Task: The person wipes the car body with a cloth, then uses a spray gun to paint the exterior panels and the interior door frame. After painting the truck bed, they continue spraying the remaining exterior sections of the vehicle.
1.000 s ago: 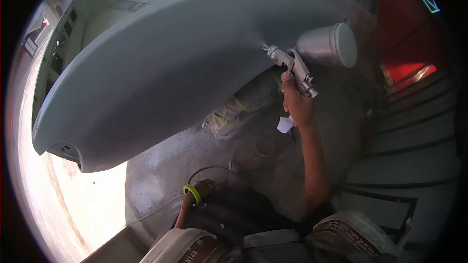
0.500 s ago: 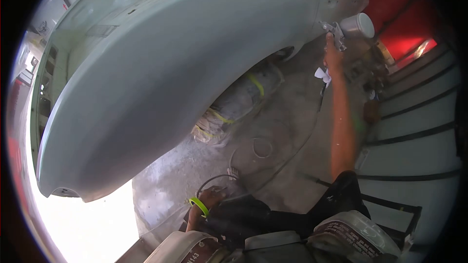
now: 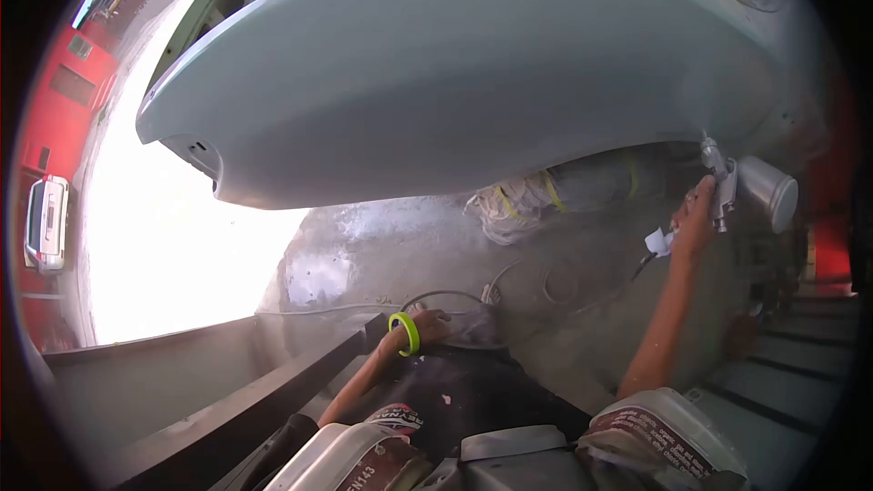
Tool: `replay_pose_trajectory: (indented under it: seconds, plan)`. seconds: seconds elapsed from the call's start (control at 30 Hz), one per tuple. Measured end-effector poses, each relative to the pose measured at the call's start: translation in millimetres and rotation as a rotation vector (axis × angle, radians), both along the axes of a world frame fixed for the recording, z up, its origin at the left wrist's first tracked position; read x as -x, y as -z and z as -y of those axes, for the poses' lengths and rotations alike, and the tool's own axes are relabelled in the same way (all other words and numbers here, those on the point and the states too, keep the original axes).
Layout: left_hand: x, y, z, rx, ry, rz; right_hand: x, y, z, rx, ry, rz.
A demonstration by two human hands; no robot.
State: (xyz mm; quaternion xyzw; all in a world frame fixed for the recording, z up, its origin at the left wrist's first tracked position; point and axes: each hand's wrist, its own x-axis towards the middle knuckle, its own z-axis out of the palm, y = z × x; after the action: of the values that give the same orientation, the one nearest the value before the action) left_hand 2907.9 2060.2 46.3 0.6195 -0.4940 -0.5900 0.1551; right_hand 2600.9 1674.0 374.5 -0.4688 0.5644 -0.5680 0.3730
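My right hand (image 3: 695,218) is closed around the handle of a spray gun (image 3: 723,184) with a silvery cup on its right side. The gun's nozzle points up at the panel, and a faint mist hangs in front of it. A dark air hose (image 3: 644,265) drops from below the grip, where a white piece is wrapped. Above both hands spans a large, curved pale grey-green car body panel (image 3: 436,82). Low near my body, my left hand (image 3: 429,325), with a yellow-green wristband, is closed on the looping hose; its fingers show only partly.
Under the panel lies a covered wheel (image 3: 509,209) with yellow tape. Hose coils rest on the concrete floor (image 3: 391,255). A dark beam (image 3: 264,382) stands at lower left, slatted panels (image 3: 773,382) at right. Respirator cartridges (image 3: 655,432) edge the bottom. Outside is a white car (image 3: 47,223).
The view has turned left, bringing the outdoor area and white car into sight. My right hand with the spray gun appears lower and further right, now along the panel's lower right part.
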Motion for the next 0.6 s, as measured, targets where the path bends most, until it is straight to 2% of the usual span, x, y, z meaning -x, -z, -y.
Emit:
replay_pose_trajectory:
  seconds: [0.03,0.07,0.17,0.23,0.27,0.37,0.43,0.5,0.57,0.6]
  plan:
    - [3.6,-23.5,-14.4,0.103,0.026,-0.004,-24.6,-32.2,-41.8,0.035,-0.073,-0.006]
    - [-7.0,-36.1,-24.8,0.187,0.065,0.003,-51.2,-28.2,-68.3,0.021,-0.112,-0.002]
    - [-24.1,-37.0,-54.7,0.276,0.046,-0.067,-123.5,-19.8,-138.5,0.071,-0.296,-0.068]
    - [-36.7,-31.8,-76.2,0.296,0.052,-0.085,-183.5,-39.3,-194.1,0.031,-0.393,-0.151]
    - [-32.3,-25.4,-74.7,0.304,0.079,-0.066,-212.9,-39.3,-216.9,0.11,-0.472,-0.17]
    - [-50.7,31.2,-116.7,0.745,0.545,0.391,-296.7,-37.8,-273.7,0.317,-0.685,-0.144]
    - [-59.0,29.3,-124.1,0.661,0.524,0.355,-343.7,-33.2,-309.2,0.217,-0.815,-0.101]
    - [-43.3,3.0,-104.7,0.677,0.203,0.122,-352.4,-7.8,-302.3,0.207,-0.9,-0.137]
    - [-45.3,-18.1,-107.6,0.588,0.009,-0.015,-375.3,0.1,-326.2,0.133,-1.018,-0.155]
    - [-45.3,-22.2,-106.0,0.488,-0.02,-0.026,-382.1,8.1,-330.2,0.118,-1.1,-0.201]
